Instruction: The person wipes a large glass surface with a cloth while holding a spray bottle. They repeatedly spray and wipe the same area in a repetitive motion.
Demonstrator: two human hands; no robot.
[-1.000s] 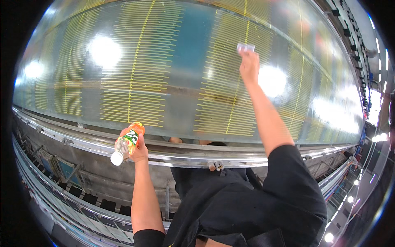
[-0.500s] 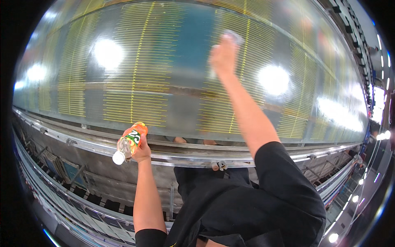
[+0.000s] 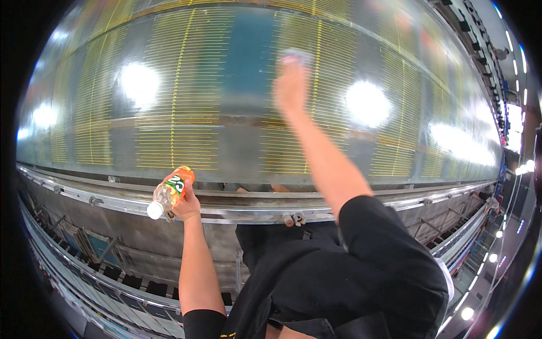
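My left hand (image 3: 186,206) grips a clear plastic bottle (image 3: 172,191) with an orange label and a white cap, tilted so the cap points left and toward me. The bottle is over the near edge of a large glossy sheet (image 3: 243,150) marked with bands of fine yellow lines. Farther out, my right arm stretches over the sheet. My right hand (image 3: 292,87) is closed on a pale cloth or wipe (image 3: 300,56), which shows at the fingertips over a yellow-lined band. Motion blurs that hand and the cloth, so its exact contact with the sheet is hard to make out.
A metal rail (image 3: 243,214) runs along the sheet's near edge, in front of my body, with a small clamp-like fitting (image 3: 298,218) on it. Below left lie more rails and framework (image 3: 113,271). Bright lamp reflections (image 3: 367,105) glare on the sheet.
The whole view has shifted a little, so the sheet and both hands appear farther left. My right hand with the cloth is slightly nearer me on the sheet. The left hand still holds the bottle.
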